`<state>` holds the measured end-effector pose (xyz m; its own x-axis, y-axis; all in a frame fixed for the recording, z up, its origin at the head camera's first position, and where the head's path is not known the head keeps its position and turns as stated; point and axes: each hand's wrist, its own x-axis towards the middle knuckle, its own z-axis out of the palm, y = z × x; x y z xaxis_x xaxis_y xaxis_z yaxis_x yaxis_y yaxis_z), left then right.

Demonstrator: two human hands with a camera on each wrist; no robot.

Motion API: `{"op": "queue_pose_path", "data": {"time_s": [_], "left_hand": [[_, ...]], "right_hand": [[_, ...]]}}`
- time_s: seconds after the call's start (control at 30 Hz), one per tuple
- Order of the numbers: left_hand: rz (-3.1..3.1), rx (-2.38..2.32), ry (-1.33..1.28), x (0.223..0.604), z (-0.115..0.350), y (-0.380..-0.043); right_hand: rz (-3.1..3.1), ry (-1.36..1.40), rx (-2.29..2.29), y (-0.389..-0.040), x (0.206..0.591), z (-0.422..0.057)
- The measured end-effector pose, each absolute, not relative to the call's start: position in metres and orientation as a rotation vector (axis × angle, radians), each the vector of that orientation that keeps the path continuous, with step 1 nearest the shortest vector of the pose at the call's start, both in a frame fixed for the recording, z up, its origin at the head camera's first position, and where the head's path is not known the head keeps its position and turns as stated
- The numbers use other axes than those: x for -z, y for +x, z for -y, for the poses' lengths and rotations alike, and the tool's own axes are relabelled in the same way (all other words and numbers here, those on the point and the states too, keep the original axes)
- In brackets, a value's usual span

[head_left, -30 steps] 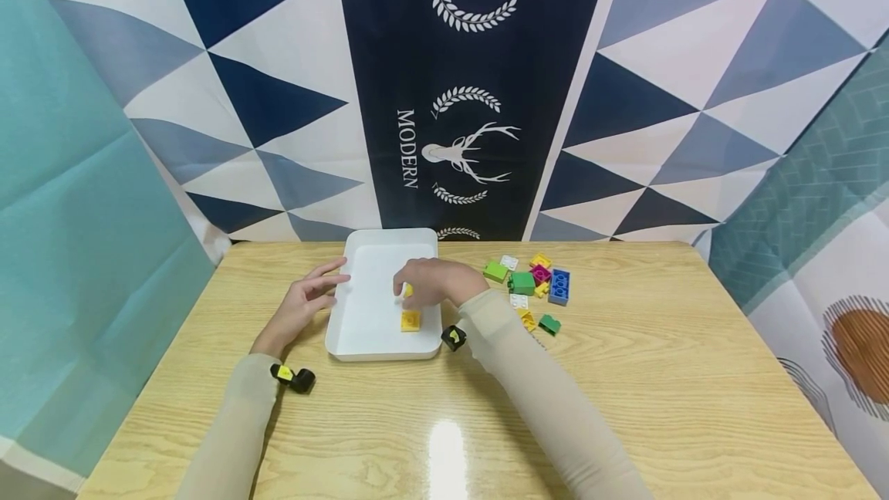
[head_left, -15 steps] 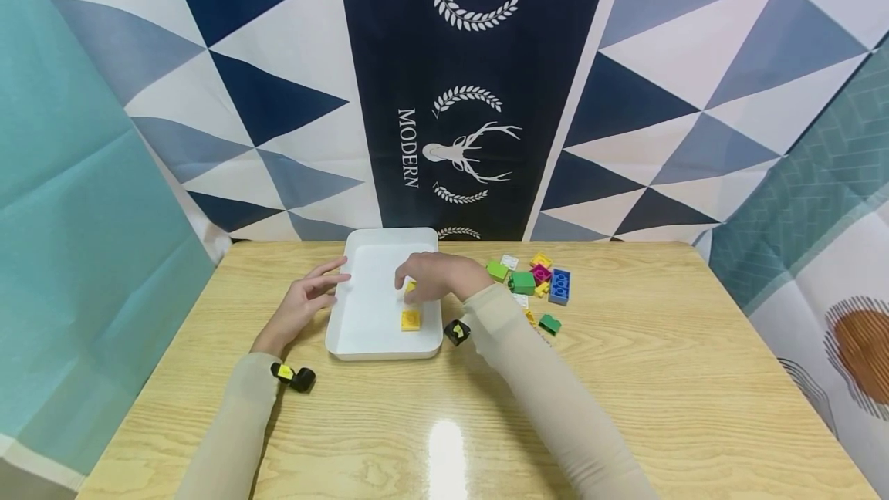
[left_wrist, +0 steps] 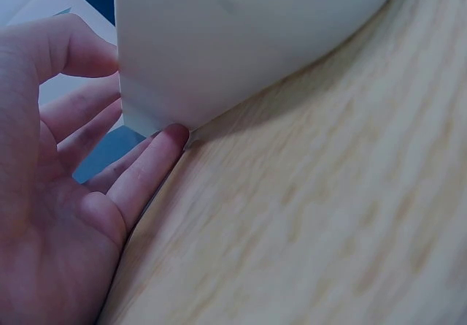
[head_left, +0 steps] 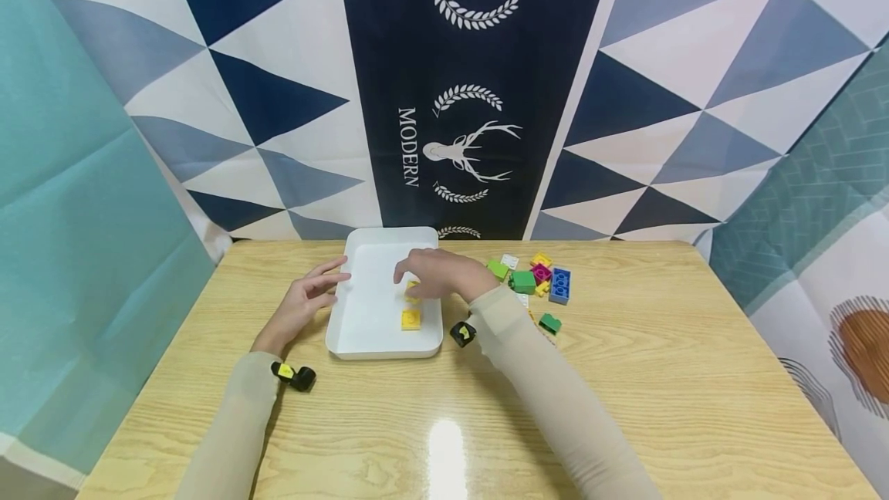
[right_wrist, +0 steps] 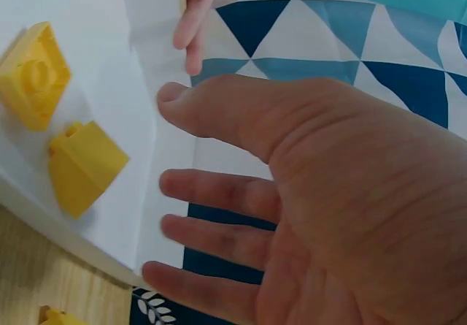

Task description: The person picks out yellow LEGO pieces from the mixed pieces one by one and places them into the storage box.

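Note:
A white tray [head_left: 368,322] lies on the wooden table, and my left hand [head_left: 304,307] touches its left side with fingers extended. In the left wrist view, the fingertips [left_wrist: 174,134] meet the tray's outer wall [left_wrist: 241,40] low down, near the tabletop. Over the tray's right half hovers my right hand [head_left: 444,272], its fingers spread and holding nothing. Two yellow toy building bricks rest inside the tray. The nearer brick [head_left: 410,320] shows fully; the farther one is partly hidden by my right hand. Both the studded brick [right_wrist: 38,77] and the slope-sided brick [right_wrist: 87,166] appear in the right wrist view.
Right of the tray is a loose group of bricks, including a green brick [head_left: 522,282], a blue brick [head_left: 559,285], a magenta brick [head_left: 541,274] and a dark green brick [head_left: 550,323]. My right sleeve hides part of the group. A patterned cloth [head_left: 278,99] hangs behind the table.
My right hand's fingers have parted from the farther yellow brick, leaving it in the tray. The hand has lifted and shifted slightly right. My left hand has stayed put.

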<state>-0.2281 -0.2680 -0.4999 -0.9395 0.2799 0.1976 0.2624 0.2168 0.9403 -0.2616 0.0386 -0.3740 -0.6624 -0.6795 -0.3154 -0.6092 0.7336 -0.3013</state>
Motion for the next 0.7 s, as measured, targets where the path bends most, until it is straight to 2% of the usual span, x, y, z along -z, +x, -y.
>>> {"op": "queue_pose_path", "data": {"time_s": [0.23, 0.7], "left_hand": [[-2.44, -1.876, 0.533, 0.499, 0.268, -0.227], [-2.427, -1.892, 0.565, 0.5, 0.268, -0.228]], "right_hand": [[-2.618, -1.052, 0.284, -0.26, 0.382, -0.043], [-2.745, -1.013, 0.42, -0.258, 0.394, -0.059]]}}
